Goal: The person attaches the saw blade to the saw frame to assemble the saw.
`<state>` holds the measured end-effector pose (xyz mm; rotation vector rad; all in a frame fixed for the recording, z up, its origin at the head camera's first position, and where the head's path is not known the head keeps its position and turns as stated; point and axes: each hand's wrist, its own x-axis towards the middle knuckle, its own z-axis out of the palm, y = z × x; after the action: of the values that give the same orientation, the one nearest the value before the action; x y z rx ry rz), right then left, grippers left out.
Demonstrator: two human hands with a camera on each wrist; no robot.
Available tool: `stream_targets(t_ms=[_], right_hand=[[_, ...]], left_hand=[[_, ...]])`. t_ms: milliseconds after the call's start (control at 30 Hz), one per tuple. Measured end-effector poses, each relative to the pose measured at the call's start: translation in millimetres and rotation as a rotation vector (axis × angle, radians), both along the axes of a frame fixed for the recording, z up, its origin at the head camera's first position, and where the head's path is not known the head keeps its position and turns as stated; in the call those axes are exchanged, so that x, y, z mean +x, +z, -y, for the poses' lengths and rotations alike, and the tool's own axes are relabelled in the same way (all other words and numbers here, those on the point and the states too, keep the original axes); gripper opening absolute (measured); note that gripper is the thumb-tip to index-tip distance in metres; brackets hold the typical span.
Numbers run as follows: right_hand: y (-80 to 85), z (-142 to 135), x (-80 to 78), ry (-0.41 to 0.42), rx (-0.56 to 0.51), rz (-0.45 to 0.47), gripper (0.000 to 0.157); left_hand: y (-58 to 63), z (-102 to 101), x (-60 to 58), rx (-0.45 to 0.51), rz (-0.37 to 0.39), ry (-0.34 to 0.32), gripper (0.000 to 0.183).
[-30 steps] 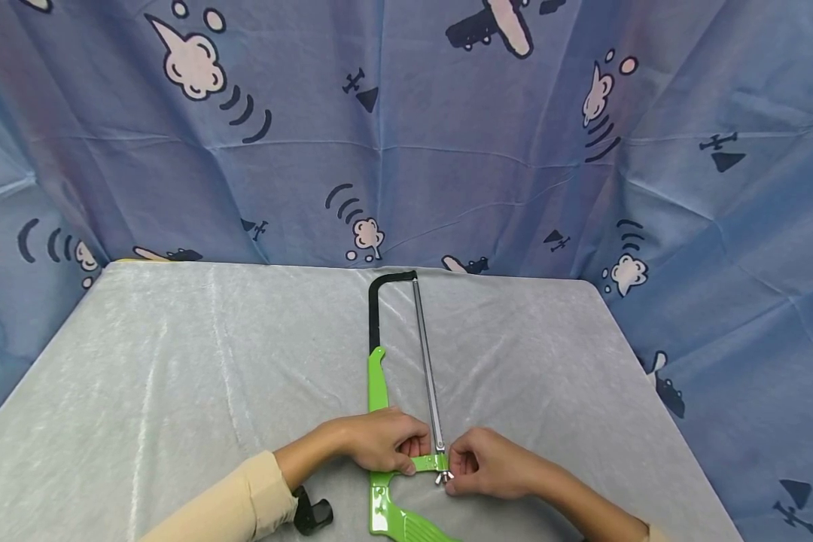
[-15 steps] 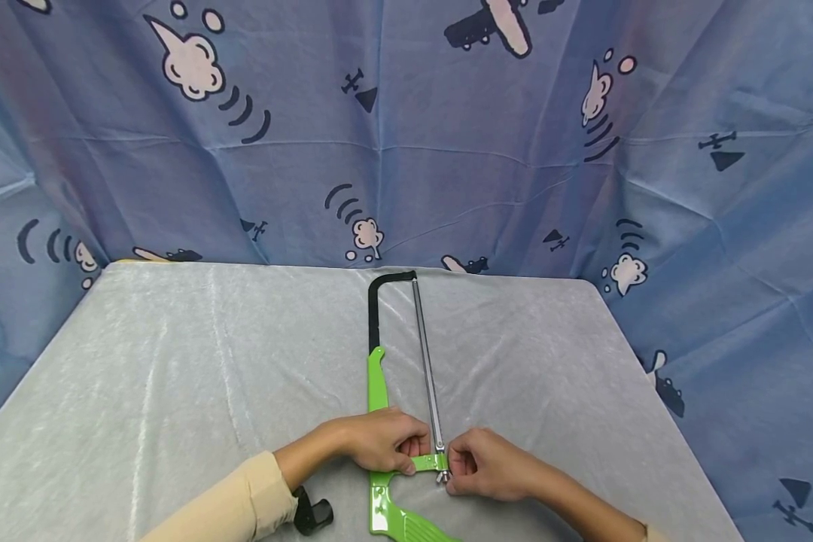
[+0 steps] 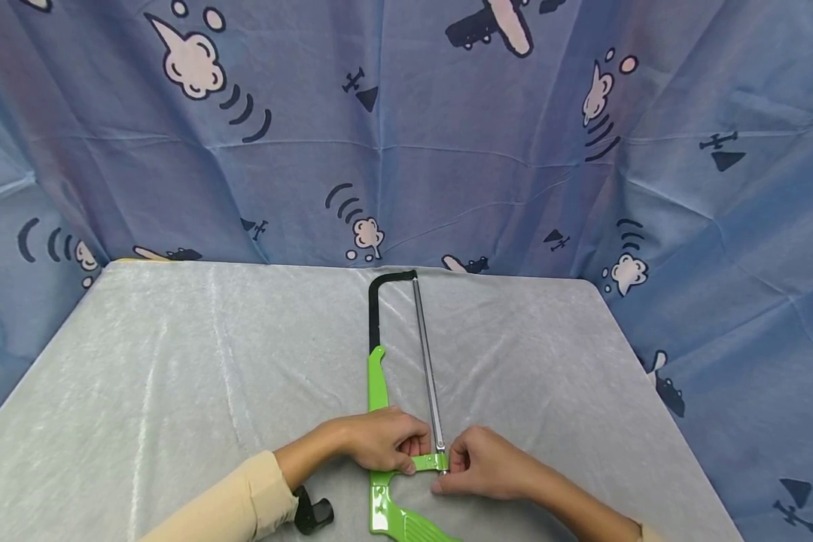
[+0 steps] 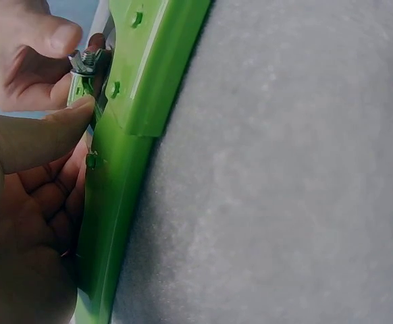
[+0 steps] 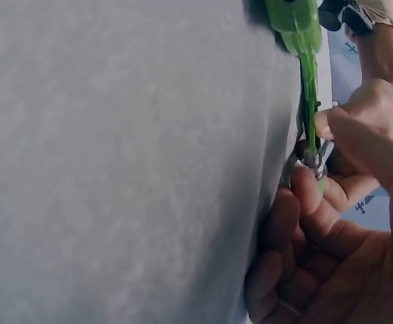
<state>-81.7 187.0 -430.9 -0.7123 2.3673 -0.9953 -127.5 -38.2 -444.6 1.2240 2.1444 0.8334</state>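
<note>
A hacksaw with a green and black frame (image 3: 377,384) lies on the table, its silver blade bar (image 3: 428,369) on the right side. My left hand (image 3: 388,440) pinches the frame's green cross arm (image 3: 428,462) between thumb and fingers. At the end of that arm sits a metal wing nut (image 4: 86,62) on a threaded bolt. Around the wing nut are the curled thumb and index finger of my right hand (image 3: 491,463), which mostly cover it in the head view. Below, the green handle (image 3: 416,527) is cut off by the image edge.
Pale grey velvety cloth covers the table (image 3: 244,361). A blue printed curtain (image 3: 447,150) hangs behind and at both sides. A black strap-like piece (image 3: 313,513) shows by the left sleeve.
My right thumb has moved left across the wing nut, which was visible before and is now covered in the head view. The left hand and the hacksaw stay put.
</note>
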Motion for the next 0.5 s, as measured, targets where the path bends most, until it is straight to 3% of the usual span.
stream_targets(t_ms=[167, 500], right_hand=[[2.1, 7.1, 0.6, -0.036, 0.034, -0.005, 0.044], [2.6, 8.5, 0.6, -0.062, 0.077, 0.011, 0.043]], left_hand=[[0.2, 0.0, -0.6, 0.001, -0.003, -0.001, 0.017], [-1.2, -0.2, -0.5, 0.000, -0.021, -0.006, 0.017]])
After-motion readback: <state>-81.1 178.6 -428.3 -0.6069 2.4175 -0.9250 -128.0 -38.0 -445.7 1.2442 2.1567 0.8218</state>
